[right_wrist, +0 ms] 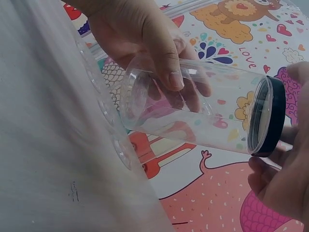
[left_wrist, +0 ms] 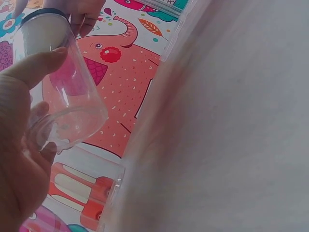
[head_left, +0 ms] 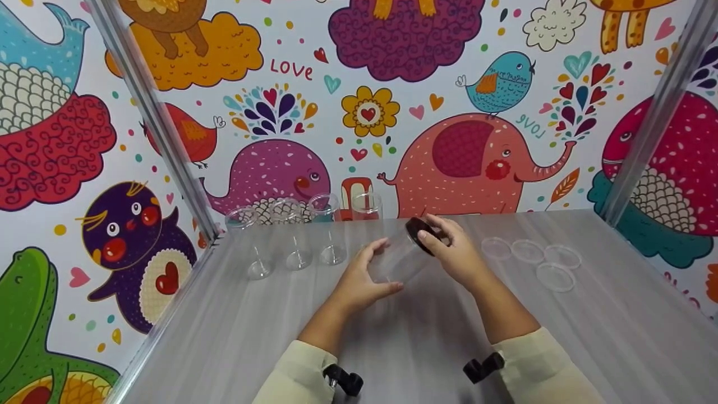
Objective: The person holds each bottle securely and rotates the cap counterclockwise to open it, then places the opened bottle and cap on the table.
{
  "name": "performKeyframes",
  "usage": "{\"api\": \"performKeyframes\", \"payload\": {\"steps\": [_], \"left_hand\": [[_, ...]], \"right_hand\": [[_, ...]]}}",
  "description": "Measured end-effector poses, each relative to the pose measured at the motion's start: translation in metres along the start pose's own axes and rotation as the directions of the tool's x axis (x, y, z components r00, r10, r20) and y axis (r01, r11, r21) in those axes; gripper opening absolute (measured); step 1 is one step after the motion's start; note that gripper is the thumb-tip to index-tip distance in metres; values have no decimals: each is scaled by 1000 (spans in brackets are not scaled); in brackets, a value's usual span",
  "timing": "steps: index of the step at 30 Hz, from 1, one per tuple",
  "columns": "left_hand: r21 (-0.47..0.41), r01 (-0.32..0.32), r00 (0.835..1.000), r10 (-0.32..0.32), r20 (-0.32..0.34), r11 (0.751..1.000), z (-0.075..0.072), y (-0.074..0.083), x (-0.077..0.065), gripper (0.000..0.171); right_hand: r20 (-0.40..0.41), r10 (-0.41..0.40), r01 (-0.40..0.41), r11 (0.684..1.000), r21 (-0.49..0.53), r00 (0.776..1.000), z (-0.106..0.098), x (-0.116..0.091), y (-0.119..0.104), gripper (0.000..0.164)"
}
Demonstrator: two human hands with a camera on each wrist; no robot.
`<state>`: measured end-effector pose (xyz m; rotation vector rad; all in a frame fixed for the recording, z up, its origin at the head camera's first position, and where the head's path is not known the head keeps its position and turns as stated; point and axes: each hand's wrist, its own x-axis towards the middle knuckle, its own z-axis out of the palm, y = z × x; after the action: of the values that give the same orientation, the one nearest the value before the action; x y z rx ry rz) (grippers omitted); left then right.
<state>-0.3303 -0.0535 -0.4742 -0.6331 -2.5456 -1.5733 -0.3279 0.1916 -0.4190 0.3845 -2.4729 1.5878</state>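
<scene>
A clear cylindrical jar [head_left: 399, 261] is held tilted above the grey table, its lidded end up and to the right in the head view. My left hand [head_left: 356, 283] grips its body near the base, thumb on one side and fingers round the other. On the jar's mouth sits a dark screw lid [head_left: 417, 229]. My right hand [head_left: 459, 251] pinches that lid by its rim between thumb and fingers. In the right wrist view the lid [right_wrist: 275, 116] lies flush across the jar's end, and the jar [right_wrist: 224, 108] looks empty.
Several clear open jars [head_left: 332, 255] stand upright in a row at the back left. Several thin clear discs [head_left: 555, 277] lie on the table [head_left: 611, 331] to the right. A patterned wall [head_left: 305, 118] and metal posts [head_left: 154, 118] border the table.
</scene>
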Motion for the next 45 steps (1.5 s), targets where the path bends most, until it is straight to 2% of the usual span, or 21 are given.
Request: {"api": "performKeyframes", "payload": {"steps": [3,6,13,21,33,36,40,45], "left_hand": [[-1,10,1000,-10,0,1000,0,1,-1,96],[0,23,1000,-23,-1,1000,0,2,-1,95],[9,18,1000,-18,-7,1000,0,3,-2,94],[-12,13,1000,-13,-9,1000,1,1,0,94],[-7,27,1000,-27,-2,1000,-1,3,-1,96],[-13,20,1000,-20,3,1000,-1,3,-1,98],[-13,17,1000,-17,9,1000,-1,3,-1,97],[-7,20,1000,-19,8,1000,-1,4,0,96]], "right_hand": [[-27,21,-22,997,-75,999,1,1,2,69],[-33,18,-21,996,-83,999,2,1,3,68],[-29,-17,16,999,-40,999,1,0,2,60],[22,-55,54,997,54,998,0,-1,2,54],[53,-48,41,992,122,997,-1,-2,0,56],[62,-68,59,989,136,996,-1,-1,0,55],[37,-79,75,992,100,996,0,1,2,58],[-3,-1,0,1000,-15,1000,1,1,3,66]]}}
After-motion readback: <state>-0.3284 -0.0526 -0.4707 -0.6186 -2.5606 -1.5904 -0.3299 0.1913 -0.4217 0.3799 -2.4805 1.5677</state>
